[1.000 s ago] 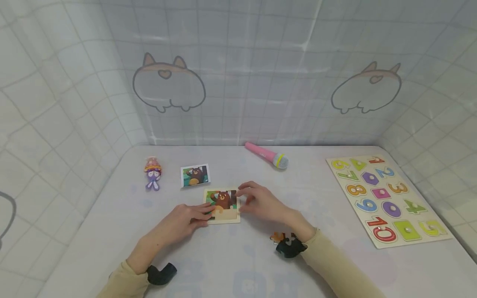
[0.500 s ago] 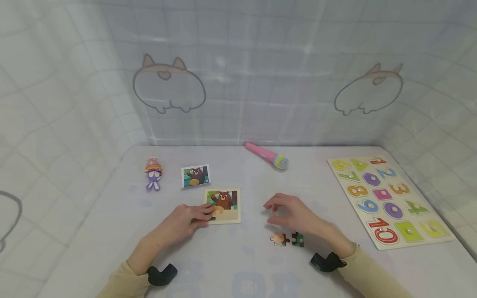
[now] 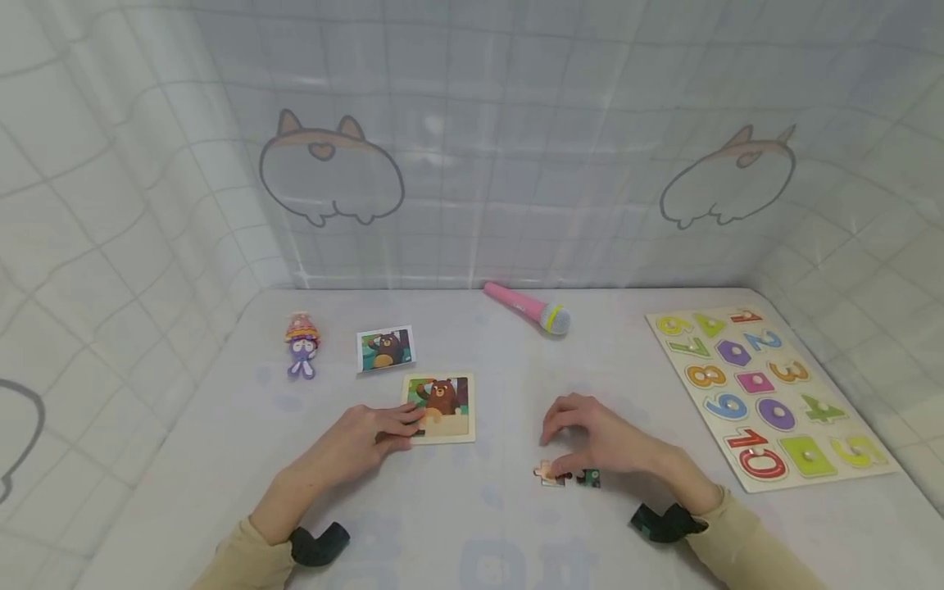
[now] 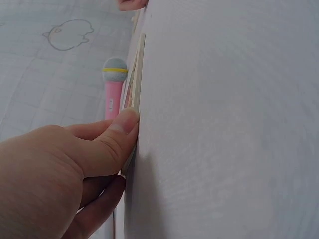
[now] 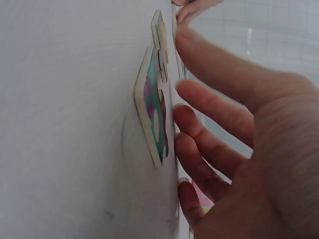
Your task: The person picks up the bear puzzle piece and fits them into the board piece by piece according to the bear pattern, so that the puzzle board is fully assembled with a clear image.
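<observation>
In the head view, a square wooden puzzle tray (image 3: 456, 424) with a brown bear picture lies mid-table, its lower right part bare wood. My left hand (image 3: 365, 436) grips its left side, fingers over the picture; in the left wrist view, the thumb (image 4: 124, 119) presses the tray's edge. To the right, an orange-tan jigsaw piece (image 3: 546, 473) and a green jigsaw piece (image 3: 592, 478) lie side by side. Over them hovers my right hand (image 3: 605, 438), thumb overlapping the orange-tan piece. The right wrist view shows its fingers loosely bent and apart, beside the green piece (image 5: 152, 112).
A bear picture card (image 3: 387, 349) lies behind the tray, and a purple doll-like toy (image 3: 302, 348) at the back left. A pink toy microphone (image 3: 519, 303) rests near the back wall. Toward the right lies a number-and-shape puzzle board (image 3: 726, 381).
My right hand has left the tray's right edge, moved right and come down over the two loose jigsaw pieces. The left hand has stayed on the tray.
</observation>
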A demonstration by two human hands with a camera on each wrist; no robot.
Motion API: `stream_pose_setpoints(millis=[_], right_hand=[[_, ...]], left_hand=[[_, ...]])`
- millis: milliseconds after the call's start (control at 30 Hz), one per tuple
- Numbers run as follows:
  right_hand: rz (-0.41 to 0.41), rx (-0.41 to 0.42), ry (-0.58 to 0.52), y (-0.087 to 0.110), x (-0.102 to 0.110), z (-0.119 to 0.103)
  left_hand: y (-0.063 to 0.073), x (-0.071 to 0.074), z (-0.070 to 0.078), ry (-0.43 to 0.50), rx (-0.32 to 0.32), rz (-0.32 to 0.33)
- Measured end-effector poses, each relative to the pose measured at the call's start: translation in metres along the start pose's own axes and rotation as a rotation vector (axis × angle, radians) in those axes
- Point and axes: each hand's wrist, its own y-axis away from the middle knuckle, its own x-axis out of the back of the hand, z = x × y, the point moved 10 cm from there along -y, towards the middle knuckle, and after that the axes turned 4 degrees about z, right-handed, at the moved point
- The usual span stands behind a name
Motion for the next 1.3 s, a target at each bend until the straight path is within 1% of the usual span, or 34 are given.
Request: stream_pose_setpoints(millis=[33, 133, 300, 467, 833, 967, 1100, 1300], right_hand=[[-0.018, 0.005, 0.013, 0.0004, -0.0017, -0.0007], [-0.067, -0.006, 0.036, 0.0025, -0.0065, -0.0008], [-0.099, -0.032, 0.045, 0.0044, -0.0092, -0.0004], [-0.088, -0.043, 0.048, 0.0036, -0.0085, 0.0011], [-0.077, -0.061, 0.006, 0.0038, -0.0074, 0.0042], [-0.072, -0.092, -0.01, 0.0028, -0.0066, 0.006], [-0.071, -0.122, -0.004, 0.0024, -0.0067, 0.0086], [-0.065, -0.11, 0.011, 0.0018, -0.0064, 0.0084]], left_hand=[[0.0004, 0.0005, 0.0006, -0.007, -0.008, 0.006], [0.0014, 0.0013, 0.0001, -0.011, 0.003, 0.006], [0.0017, -0.0001, 0.0006, -0.022, 0.013, -0.011], [0.0008, -0.001, 0.0009, -0.033, 0.017, -0.02], [0.0009, -0.0006, 0.0016, -0.043, 0.01, -0.017], [0.0009, -0.001, 0.0025, -0.062, 0.004, -0.018], [0.001, -0.0017, 0.0025, -0.079, 0.002, -0.021], [0.0009, -0.0013, 0.0034, -0.084, -0.009, -0.018]])
